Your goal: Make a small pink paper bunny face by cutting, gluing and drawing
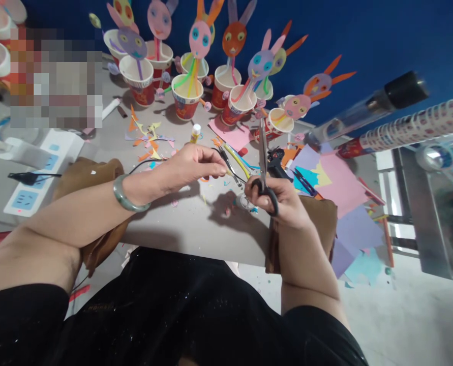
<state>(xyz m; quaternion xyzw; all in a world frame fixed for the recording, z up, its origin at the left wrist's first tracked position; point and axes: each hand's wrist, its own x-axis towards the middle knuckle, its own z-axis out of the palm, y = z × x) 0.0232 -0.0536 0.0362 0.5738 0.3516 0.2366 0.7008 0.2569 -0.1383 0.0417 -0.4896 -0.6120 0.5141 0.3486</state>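
My right hand [281,201] is closed around a pair of scissors [263,152]. Its fingers are in the black handles, and the blades point up and away from me. To the left, my left hand [193,165] is pinched, thumb against fingertips; whatever sits in the pinch is too small to make out. Below and between the hands lie paper scraps [228,209] and a small clear ring-shaped item [245,202]. Just beyond the hands, thin coloured strips [237,160] and a black glue gun [277,165] rest on the table. A glue stick [195,133] stands behind my left hand.
Several paper cups [187,104] with paper rabbit heads line the back by the blue wall. Coloured paper sheets [340,178] and stacked cups [413,122] lie right. A power strip [43,173] and brown cloth [92,178] are left. Cut scraps [148,134] litter the table [195,229].
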